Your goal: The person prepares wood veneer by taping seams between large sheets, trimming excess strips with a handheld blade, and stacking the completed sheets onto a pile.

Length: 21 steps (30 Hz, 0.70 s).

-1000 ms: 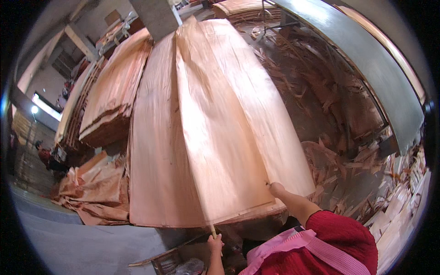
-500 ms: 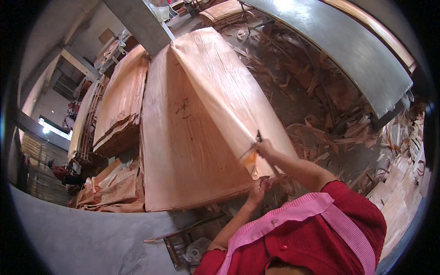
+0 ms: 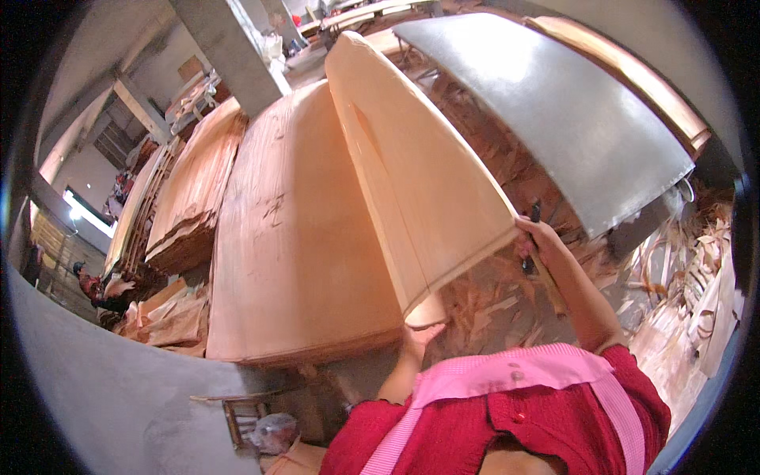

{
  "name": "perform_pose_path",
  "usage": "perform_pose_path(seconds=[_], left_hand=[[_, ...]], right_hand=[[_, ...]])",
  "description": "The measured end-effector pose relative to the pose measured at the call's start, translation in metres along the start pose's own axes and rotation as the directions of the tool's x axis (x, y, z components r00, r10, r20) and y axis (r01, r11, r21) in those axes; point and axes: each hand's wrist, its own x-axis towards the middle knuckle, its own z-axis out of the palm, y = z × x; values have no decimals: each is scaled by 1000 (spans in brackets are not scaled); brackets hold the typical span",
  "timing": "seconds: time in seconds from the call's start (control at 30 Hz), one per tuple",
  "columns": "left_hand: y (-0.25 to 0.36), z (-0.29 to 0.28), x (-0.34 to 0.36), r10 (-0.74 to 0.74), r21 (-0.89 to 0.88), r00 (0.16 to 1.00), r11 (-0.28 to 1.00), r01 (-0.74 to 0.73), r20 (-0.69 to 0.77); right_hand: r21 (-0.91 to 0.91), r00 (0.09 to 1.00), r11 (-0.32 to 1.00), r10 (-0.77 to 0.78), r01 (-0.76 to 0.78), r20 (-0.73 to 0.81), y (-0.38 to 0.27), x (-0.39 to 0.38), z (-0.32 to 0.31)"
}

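Note:
A thin, pale wood veneer sheet (image 3: pixel 427 186) is raised from a stack of veneer (image 3: pixel 309 237) and folded over lengthwise, so it bows up between my hands. My left hand (image 3: pixel 419 336) pinches its near lower corner, just off the stack's front right corner. Higher and farther right, my right hand (image 3: pixel 540 236) closes on the sheet's other near corner. A tool with a wooden handle (image 3: pixel 552 286) and a dark head is also in that hand; its exact kind is unclear. The sheet's far end is still over the stack.
More veneer stacks (image 3: pixel 194 182) stand to the left beside a concrete pillar (image 3: pixel 229 55). A metal-topped table (image 3: pixel 554 103) is on the right, with veneer scraps (image 3: pixel 491 317) over the floor. A small wooden stool (image 3: pixel 241 419) sits near front left. Another person (image 3: pixel 95 285) is far left.
The sheet's near edge has risen and swung right, opening wide. My right hand has moved up and right with it, tool included; my left hand has shifted slightly left and down.

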Motion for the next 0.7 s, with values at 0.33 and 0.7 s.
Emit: perform_pose_path(seconds=[0.33,0.7], left_hand=[[-103,151,79,488,-146,743,784,-604,-458],[-207,456,65,799,126,559,592,-796,-222]], right_hand=[[183,998,983,10,-22,64,-146,-44,-285],[-2,983,993,-118,119,-142,-305,-18,-535]])
